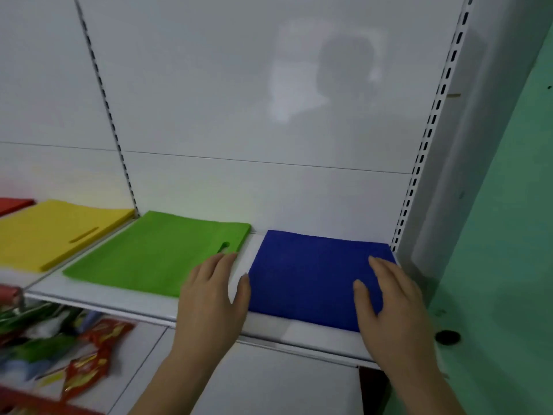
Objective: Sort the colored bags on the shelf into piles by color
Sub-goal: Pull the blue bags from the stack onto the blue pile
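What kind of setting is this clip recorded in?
Probably a shop aisle: white metal retail shelving with slotted uprights, flat coloured bag piles such as the blue pile, and packaged snacks on the shelf below.

On the white shelf (269, 330) lie four flat piles, red (13, 203), yellow (57, 232), green (155, 253) and blue (305, 274), with the left hand (214, 298) flat between green and blue and the right hand (392, 307) flat on the blue pile's right edge.
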A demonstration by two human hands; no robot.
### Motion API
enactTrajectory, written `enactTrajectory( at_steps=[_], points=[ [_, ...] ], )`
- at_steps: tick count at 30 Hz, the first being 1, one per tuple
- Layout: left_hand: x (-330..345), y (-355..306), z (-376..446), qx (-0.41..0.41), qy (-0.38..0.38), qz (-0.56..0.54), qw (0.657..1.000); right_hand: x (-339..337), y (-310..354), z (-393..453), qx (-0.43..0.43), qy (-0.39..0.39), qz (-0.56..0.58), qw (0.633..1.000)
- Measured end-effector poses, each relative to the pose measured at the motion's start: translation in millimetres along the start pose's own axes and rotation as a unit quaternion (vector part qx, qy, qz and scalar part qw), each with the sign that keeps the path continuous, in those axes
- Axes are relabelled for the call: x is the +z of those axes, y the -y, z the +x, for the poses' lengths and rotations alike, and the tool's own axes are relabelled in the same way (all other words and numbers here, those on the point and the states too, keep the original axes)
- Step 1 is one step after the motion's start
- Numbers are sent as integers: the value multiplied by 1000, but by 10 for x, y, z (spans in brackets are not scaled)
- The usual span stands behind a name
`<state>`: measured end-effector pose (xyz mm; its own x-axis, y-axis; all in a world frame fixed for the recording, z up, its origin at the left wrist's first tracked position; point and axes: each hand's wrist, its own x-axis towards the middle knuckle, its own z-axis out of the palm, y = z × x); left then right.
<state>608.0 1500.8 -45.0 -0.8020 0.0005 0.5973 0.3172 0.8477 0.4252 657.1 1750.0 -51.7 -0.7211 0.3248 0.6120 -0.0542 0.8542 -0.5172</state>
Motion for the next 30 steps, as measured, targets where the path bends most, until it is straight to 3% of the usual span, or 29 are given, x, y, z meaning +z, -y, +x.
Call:
enactTrajectory(
  at_steps=[8, 15, 30],
  points=[
    [-695, 362, -445, -70, -16, 117, 990, 268, 721, -173, -116, 78, 67, 988],
    [-1397, 914, -775, -146, -42, 150, 977, 616, 1508, -443, -199, 113, 122, 966],
    [-2903, 2318, -1352, -260, -51, 210, 941, 1318, 3593, -1240, -286, 178, 178, 925]
  ],
)
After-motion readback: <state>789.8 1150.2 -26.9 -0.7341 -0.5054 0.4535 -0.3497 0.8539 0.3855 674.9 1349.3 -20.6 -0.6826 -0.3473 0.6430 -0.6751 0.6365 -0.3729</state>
